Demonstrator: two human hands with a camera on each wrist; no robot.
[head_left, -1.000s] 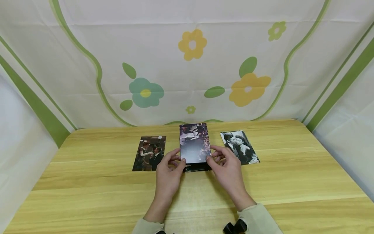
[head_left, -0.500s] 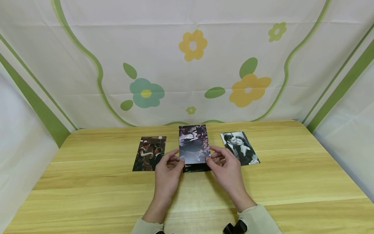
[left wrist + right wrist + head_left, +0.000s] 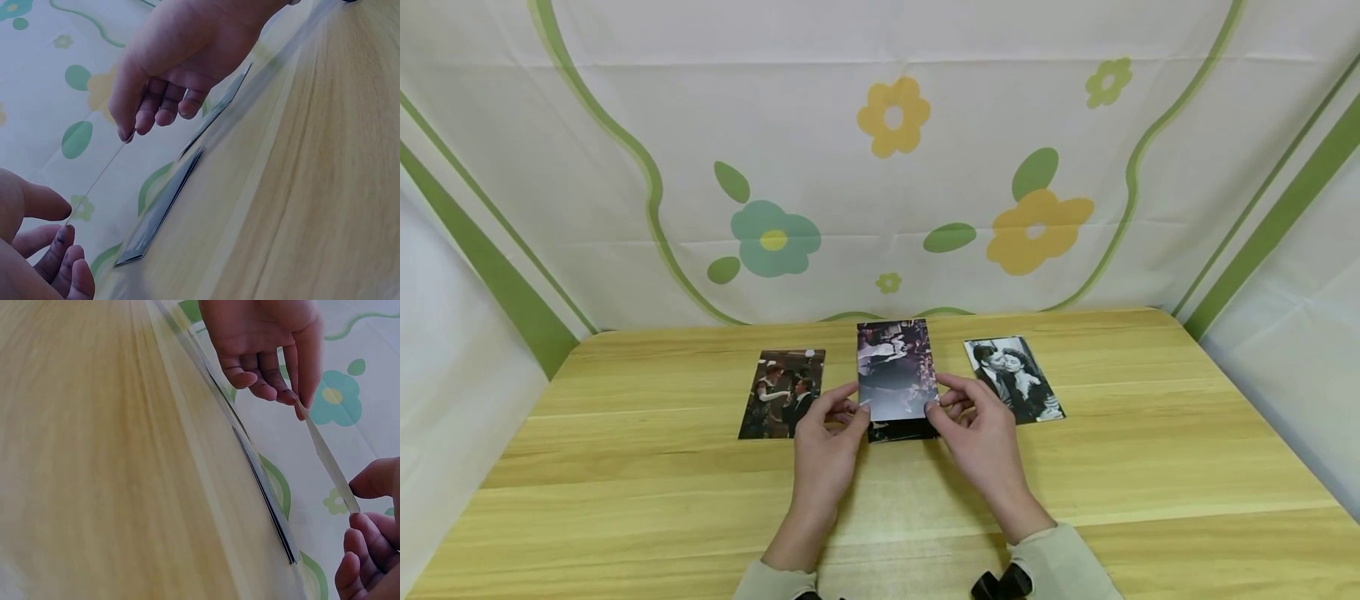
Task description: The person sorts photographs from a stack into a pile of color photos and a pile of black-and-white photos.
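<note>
Between both hands a photo card [image 3: 897,375], printed with a purple dance scene turned sideways, is held up above the table. My left hand [image 3: 826,450] pinches its lower left corner between thumb and fingers. On the lower right corner the thumb and fingers of my right hand [image 3: 983,437] pinch likewise. In the right wrist view the card [image 3: 327,459] appears edge-on, clear of the tabletop. Beneath it lies a dark stack of photos [image 3: 901,431], mostly hidden by the held card. The left wrist view shows that stack [image 3: 161,209] from the side.
A colour photo [image 3: 781,393] of a couple lies on the wooden table [image 3: 647,500] to the left, partly behind my left hand. To the right lies a black-and-white photo [image 3: 1026,383]. A white flowered cloth [image 3: 842,183] hangs behind the table.
The held card has dipped very slightly and shifted a little left with both hands, and its glare has varied. Both hands keep their pinch; the photos on the table stay put.
</note>
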